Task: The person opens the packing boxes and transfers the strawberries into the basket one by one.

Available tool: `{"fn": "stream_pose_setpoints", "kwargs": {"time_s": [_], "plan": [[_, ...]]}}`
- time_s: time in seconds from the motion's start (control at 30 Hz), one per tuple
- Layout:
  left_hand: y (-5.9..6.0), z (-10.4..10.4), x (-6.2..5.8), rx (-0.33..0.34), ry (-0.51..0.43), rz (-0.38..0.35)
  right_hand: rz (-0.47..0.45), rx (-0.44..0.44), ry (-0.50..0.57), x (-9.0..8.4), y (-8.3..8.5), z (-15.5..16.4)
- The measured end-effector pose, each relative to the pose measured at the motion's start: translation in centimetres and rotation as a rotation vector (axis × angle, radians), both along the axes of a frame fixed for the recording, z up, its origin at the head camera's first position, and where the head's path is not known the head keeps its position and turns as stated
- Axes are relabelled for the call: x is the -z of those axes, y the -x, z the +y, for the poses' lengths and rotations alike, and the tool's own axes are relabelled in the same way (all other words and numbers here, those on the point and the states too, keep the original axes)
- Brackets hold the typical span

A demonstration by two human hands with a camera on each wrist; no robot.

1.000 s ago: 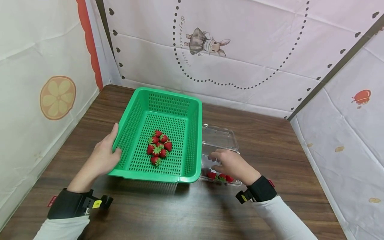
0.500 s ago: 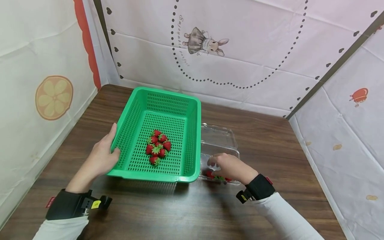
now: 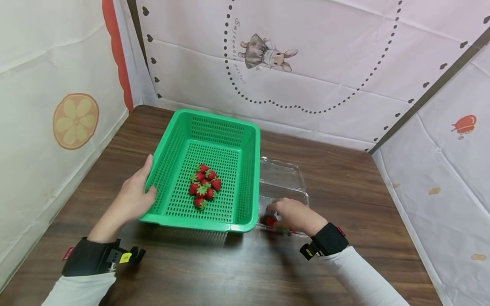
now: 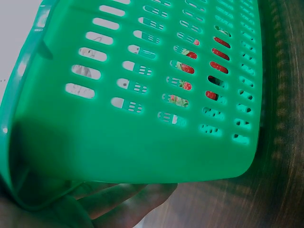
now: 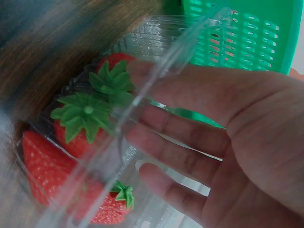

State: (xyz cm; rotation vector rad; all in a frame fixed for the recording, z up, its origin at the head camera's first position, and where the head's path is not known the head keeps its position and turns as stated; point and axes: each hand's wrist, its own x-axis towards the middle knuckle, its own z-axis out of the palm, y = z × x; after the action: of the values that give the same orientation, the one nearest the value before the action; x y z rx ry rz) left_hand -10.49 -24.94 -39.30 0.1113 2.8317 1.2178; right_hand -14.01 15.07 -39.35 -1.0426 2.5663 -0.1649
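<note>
A green perforated basket [image 3: 199, 223] stands on the brown table with a small heap of strawberries [image 3: 204, 187] in its middle. My left hand [image 3: 132, 199] grips the basket's left wall, thumb up along the rim, fingers [image 4: 128, 204] under the basket [image 4: 142, 142]. Right of the basket lies an open clear plastic clamshell [image 3: 283, 174]. My right hand [image 3: 294, 214] reaches into its near half, fingertips at a red strawberry [image 3: 271, 220]. In the right wrist view the fingers [image 5: 190, 123] lie fairly straight behind the clear wall [image 5: 156, 80], touching leafy strawberries [image 5: 80, 137].
Printed fabric walls [image 3: 306, 63] enclose the table at the back, left and right. Bare table top [image 3: 229, 272] stretches in front of the basket and to the clamshell's right. The clamshell's lid [image 3: 281, 170] lies open toward the back wall.
My right hand has slid toward me and down into the clamshell's near end, onto the strawberries. The left hand and basket have stayed put.
</note>
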Motion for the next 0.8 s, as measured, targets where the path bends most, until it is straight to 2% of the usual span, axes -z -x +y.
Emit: {"fn": "stream_pose_setpoints", "kwargs": {"time_s": [0.3,0.8], "plan": [[-0.15,0.01,0.02,-0.010,-0.005,-0.001,-0.030,-0.006,-0.009,0.62,0.35,-0.21],[-0.21,0.04,-0.20,-0.008,-0.009,0.005,-0.086,0.019,-0.011,0.41,0.47,-0.44]]}}
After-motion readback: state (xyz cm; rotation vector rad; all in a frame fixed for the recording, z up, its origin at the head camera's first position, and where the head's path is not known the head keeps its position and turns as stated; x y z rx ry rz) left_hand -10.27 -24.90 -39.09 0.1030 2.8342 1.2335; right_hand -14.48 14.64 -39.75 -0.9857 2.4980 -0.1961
